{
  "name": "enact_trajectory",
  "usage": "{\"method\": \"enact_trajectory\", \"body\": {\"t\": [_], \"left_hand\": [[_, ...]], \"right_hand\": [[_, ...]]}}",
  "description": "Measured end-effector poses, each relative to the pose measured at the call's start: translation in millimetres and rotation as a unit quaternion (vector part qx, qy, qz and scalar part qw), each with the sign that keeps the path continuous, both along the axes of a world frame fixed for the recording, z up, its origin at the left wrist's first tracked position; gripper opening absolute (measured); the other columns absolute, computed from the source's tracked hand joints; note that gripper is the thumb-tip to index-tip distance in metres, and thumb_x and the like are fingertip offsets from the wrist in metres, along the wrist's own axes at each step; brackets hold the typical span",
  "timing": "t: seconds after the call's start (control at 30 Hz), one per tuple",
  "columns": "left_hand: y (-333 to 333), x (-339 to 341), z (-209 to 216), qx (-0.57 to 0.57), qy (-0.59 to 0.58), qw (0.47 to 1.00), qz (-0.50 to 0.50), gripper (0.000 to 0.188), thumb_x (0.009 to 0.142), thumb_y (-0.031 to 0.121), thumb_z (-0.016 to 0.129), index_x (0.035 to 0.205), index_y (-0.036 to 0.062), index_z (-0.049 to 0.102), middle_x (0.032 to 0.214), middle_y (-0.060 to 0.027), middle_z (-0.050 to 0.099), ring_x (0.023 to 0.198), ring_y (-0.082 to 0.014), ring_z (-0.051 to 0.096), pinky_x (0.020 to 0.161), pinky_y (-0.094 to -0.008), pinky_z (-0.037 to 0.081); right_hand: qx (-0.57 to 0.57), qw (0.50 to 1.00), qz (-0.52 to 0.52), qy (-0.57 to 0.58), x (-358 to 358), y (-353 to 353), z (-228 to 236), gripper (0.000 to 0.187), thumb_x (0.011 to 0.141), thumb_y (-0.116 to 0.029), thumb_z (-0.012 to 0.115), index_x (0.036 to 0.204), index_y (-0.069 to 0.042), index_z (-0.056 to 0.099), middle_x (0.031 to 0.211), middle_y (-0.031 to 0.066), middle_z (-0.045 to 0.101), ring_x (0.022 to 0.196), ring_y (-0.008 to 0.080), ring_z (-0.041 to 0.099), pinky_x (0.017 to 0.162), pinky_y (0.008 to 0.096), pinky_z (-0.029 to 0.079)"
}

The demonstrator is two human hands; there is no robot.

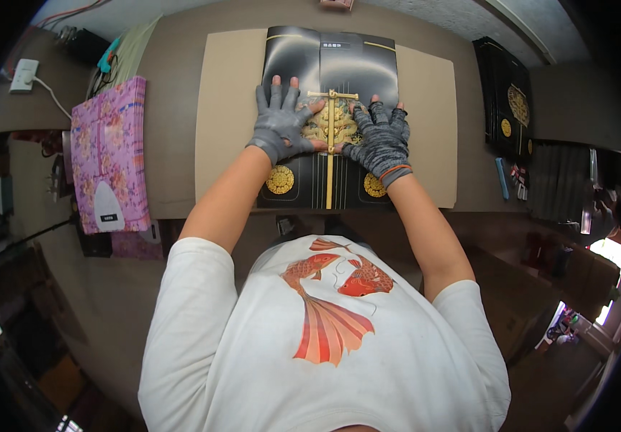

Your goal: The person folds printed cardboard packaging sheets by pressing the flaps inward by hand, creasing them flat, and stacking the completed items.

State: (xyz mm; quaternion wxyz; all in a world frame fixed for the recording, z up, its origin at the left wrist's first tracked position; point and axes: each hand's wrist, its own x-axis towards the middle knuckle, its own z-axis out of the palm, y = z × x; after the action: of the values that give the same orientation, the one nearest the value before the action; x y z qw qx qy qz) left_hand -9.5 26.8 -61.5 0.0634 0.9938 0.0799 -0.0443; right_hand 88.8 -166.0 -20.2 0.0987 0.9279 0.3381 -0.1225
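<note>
A black glossy printed sheet [357, 61], perhaps a flattened or folded bag or cover, lies on a tan cardboard sheet [227, 79]. Gold ornament, two round gold emblems and a long golden sword-like design decorate it. My left hand [280, 124], in a grey fingerless glove, presses flat on its left half with fingers spread. On the other side of the golden design, my right hand [381, 140] also rests flat, fingers apart, in a dark mottled glove with an orange cuff line. Both palms hide part of the print between and beneath them.
The brown table [170, 86] carries a purple floral stack [112, 108] at the left, near a white power socket [24, 76] with a cable. At the right edge lies a black stack [494, 86] with gold emblems, with a blue item [502, 178] near it.
</note>
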Motion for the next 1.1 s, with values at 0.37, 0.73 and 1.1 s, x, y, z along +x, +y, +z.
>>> {"method": "enact_trajectory", "body": {"t": [0.37,0.73,1.1], "left_hand": [[-25.0,38.8,61.2,0.111,0.150,0.974,-0.131,0.082,0.075,0.065,0.070,0.137,0.0124,0.058,0.151,-0.0048,0.048,0.149,-0.0308,0.025,0.112,-0.0747,-0.002],[-63.0,69.5,66.5,0.148,0.212,0.961,-0.104,0.023,0.083,0.025,0.064,0.096,0.0077,0.073,0.087,-0.0066,0.066,0.099,-0.0277,0.057,0.117,-0.0637,0.014],[-59.3,64.3,53.2,0.109,0.100,0.986,-0.075,0.021,0.078,0.016,0.066,0.094,0.0046,0.075,0.087,-0.0091,0.068,0.098,-0.0277,0.057,0.115,-0.0643,0.019]], "right_hand": [[0.044,0.991,0.119,0.036,25.1,-3.9,-22.0,0.073,0.088,-0.051,0.061,0.149,-0.016,0.042,0.160,0.0149,0.029,0.149,0.0367,0.022,0.119,0.0566,0.015],[0.157,0.974,0.136,-0.087,170.8,54.8,-47.5,0.073,0.090,-0.059,0.052,0.150,-0.019,0.042,0.157,0.0170,0.035,0.148,0.0349,0.026,0.119,0.0561,0.014],[0.221,0.965,0.070,-0.126,232.4,74.1,-72.4,0.073,0.090,-0.063,0.050,0.147,-0.018,0.045,0.152,0.0168,0.042,0.144,0.0363,0.033,0.116,0.0590,0.020]]}}
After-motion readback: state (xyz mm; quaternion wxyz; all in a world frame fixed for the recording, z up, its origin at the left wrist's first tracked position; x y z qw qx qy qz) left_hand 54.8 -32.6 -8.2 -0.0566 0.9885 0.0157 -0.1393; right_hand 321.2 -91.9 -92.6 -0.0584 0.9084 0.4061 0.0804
